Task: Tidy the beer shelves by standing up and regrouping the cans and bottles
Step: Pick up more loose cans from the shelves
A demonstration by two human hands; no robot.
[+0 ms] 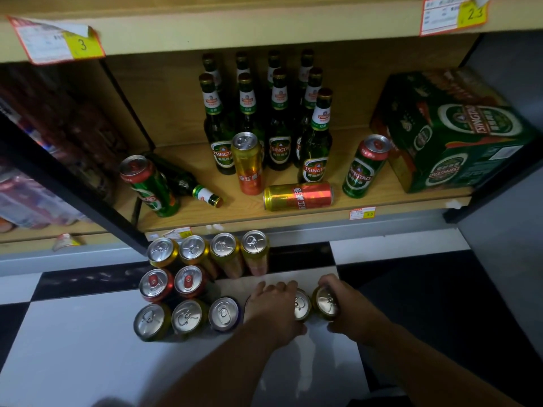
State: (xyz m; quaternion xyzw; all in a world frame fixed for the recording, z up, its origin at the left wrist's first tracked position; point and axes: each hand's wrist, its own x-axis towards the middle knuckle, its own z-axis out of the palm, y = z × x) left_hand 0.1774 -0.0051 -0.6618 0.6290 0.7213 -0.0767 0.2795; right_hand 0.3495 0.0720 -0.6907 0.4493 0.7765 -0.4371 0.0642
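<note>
Several cans stand in rows on the checkered floor (88, 348) below the shelf. My left hand (274, 306) wraps a gold can (302, 307) at the row's right end. My right hand (349, 309) grips the neighbouring gold can (326, 304). On the wooden shelf (382, 198), green Tsingtao bottles (279, 124) stand grouped. A gold-orange can (248, 163) stands in front of them. Another gold-red can (298, 196) lies on its side. One green bottle (188, 183) lies toppled behind a leaning green can (150, 186). A second green can (364, 167) stands at right.
A green Tsingtao carton (452, 130) sits tilted at the shelf's right end. A black upright (73, 183) divides this bay from a blurred shelf on the left. The upper shelf edge carries price tags (58, 42). A dark wall closes the right side.
</note>
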